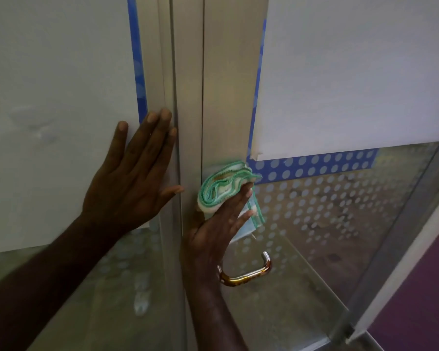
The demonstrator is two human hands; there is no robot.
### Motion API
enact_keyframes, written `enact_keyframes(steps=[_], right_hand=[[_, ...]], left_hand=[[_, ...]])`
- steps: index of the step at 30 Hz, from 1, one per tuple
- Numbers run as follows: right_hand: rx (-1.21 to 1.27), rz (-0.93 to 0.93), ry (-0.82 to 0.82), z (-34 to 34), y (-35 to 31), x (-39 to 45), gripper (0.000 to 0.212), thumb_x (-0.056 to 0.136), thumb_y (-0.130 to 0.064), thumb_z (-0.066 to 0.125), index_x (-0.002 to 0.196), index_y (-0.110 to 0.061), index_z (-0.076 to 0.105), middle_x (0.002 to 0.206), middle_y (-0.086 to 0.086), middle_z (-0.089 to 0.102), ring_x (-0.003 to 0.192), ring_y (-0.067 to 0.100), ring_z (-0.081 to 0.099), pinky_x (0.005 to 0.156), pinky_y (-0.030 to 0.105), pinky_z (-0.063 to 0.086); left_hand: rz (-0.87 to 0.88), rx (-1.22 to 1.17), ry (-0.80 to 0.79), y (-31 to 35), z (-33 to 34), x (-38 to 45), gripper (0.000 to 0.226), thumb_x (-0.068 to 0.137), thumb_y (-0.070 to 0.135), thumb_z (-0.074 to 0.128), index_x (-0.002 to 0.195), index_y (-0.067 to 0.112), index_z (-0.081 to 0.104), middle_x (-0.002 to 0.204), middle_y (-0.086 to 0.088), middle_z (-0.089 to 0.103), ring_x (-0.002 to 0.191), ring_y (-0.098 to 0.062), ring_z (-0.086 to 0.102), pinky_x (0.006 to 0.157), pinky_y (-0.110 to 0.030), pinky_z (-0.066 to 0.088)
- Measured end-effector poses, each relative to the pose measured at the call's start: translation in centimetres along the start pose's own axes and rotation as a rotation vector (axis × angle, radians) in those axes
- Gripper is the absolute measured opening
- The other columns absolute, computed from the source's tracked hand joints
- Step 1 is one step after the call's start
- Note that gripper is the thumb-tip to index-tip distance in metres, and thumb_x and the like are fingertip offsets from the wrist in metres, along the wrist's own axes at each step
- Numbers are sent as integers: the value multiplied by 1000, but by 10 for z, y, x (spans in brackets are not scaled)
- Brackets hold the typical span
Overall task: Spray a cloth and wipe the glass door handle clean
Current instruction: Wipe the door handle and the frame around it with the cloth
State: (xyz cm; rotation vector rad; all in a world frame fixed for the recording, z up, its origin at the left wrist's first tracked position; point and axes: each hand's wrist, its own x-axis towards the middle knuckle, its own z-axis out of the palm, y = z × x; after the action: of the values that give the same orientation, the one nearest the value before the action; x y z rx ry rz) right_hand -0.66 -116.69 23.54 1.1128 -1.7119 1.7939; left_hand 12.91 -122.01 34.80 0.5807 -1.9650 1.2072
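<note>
Glass door: frosted dot pattern, blue dotted band, white paper sheet taped above. Metal frame between panes. Left hand flat, fingers spread, pressed on left pane, holding nothing. Right hand pinches bunched cloth, white with green stitched edge, against frame edge. Handle: shiny curved metal, low on door, just below cloth, partly behind right wrist

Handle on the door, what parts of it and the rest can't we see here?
Head view:
- Handle: its upper part is hidden behind the right hand and cloth.
- Spray bottle: nowhere in frame.
- Whether the cloth is damp: cannot tell.
- Left hand: its palm is hidden, flat against the panel.
</note>
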Motion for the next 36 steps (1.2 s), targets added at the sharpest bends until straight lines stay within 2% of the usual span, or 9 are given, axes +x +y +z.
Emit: enact_keyframes(steps=[5,11,14,17,20,27,32,34,36], right_hand=[[64,247,12,-4,2,-24,92,87,-5,52,160,-2,-5,172,13,0,161,29,4,124,69,6],[2,77,55,2,-22,27,83,100,-36,43,161,-5,-4,173,14,2,161,28,1,129,51,-7],[14,-1,-21,-1,-8,-6,81,100,-29,43,160,-3,-5,172,18,3,160,32,3,129,55,-4],[-24,147,-105,-9,13,-43,81,94,-18,41,158,3,-4,171,17,0,160,32,1,127,63,4],[-76,289,-93,-11,16,-21,77,97,-29,31,155,4,-8,170,18,-5,160,31,-2,125,65,8],[-15,-45,-57,2,-10,5,78,105,-40,36,162,-11,-10,173,12,-6,160,31,0,129,54,-4],[-47,148,-61,-15,29,-43,71,103,-18,41,158,9,6,168,25,5,158,38,11,123,65,16],[25,326,-60,-14,21,-8,76,104,-32,40,159,4,1,171,18,-2,160,28,0,126,62,9],[59,305,-34,-11,5,21,80,101,-34,37,161,-2,-5,172,14,-4,161,23,-5,129,57,-1]], left_hand=[[5,-1,-1,0,-1,1,87,111,63,19,167,-2,9,175,-23,0,163,-37,3,132,-55,-3],[10,-2,-3,1,0,2,89,110,64,24,167,-3,10,175,-25,5,163,-38,6,131,-57,-1],[6,19,1,2,0,1,89,110,63,26,167,-3,11,174,-25,7,163,-38,5,131,-57,-1],[-7,51,-10,2,-3,3,89,111,62,29,167,-4,13,173,-27,10,163,-38,3,131,-57,-1],[-10,52,-19,4,-5,3,89,111,63,30,166,-5,14,173,-28,12,162,-37,1,131,-58,1],[-9,41,-15,5,-4,1,89,110,61,32,166,-5,14,173,-28,11,162,-42,11,131,-60,3],[-19,39,-2,5,-5,2,88,111,61,31,166,-5,15,172,-29,13,162,-40,7,131,-59,3],[-16,38,-13,5,-6,3,88,111,62,29,166,-5,15,172,-29,14,161,-39,6,131,-58,2],[-15,40,-18,5,-6,3,88,110,62,30,166,-5,16,172,-29,15,161,-41,9,131,-58,2]])
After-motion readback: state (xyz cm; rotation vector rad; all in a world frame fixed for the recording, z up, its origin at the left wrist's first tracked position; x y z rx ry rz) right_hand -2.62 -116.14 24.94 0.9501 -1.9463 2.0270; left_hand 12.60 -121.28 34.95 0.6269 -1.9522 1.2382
